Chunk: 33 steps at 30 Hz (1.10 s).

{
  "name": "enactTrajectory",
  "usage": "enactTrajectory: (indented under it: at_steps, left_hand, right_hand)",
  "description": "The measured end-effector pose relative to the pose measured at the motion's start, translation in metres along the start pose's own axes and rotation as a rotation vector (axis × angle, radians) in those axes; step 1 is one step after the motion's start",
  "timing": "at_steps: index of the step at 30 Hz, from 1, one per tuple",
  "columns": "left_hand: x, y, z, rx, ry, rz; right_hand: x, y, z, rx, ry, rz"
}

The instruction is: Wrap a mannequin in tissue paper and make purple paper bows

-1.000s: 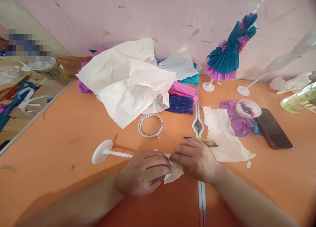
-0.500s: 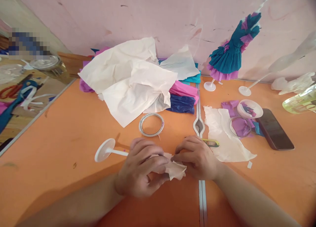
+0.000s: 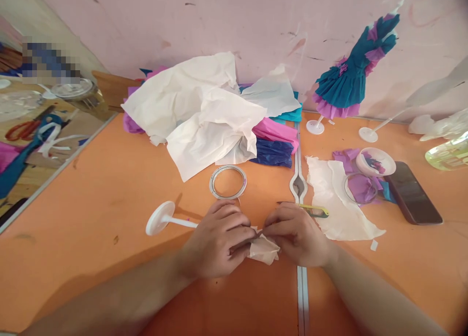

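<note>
My left hand (image 3: 226,241) is closed on a small piece of crumpled white crepe paper (image 3: 265,250), low over the orange table. At the paper's right edge, my right hand (image 3: 296,233) pinches it between thumb and fingers. A white plastic stand (image 3: 161,218) lies on its side, its rod running behind my left hand; whether the hand also holds it is hidden. Just beyond my right hand lies a yellow-green cutter (image 3: 314,210). A roll of tape (image 3: 228,182) rests flat beyond my left hand.
White paper sheets (image 3: 204,111) cover coloured crepe paper (image 3: 274,153) by the wall. A teal and purple paper dress (image 3: 345,82) stands at the back right. Rightward are a white sheet (image 3: 334,199), a small bowl (image 3: 387,166), a phone (image 3: 415,194) and a bottle (image 3: 448,153). Scissors (image 3: 24,129) lie far left.
My left hand has turned over, back up, with its fingers closer together on the crepe paper. My right hand stays at the paper's edge. The view has shifted slightly left.
</note>
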State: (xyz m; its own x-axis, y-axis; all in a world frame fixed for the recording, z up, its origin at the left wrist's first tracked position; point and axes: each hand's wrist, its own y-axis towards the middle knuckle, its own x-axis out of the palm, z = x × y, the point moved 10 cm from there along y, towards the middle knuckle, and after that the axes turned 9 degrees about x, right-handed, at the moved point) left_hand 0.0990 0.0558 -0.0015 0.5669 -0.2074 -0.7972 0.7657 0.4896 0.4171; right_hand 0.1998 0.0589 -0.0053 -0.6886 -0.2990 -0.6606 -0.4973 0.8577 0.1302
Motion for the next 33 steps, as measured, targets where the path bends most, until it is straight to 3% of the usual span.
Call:
enactTrajectory:
  at_steps: [33]
  left_hand:
    - [-0.0014, -0.0023, 0.0031, 0.075, 0.027, 0.027]
  right_hand:
    - [0.0084, -0.0008, 0.0097, 0.100, 0.119, -0.091]
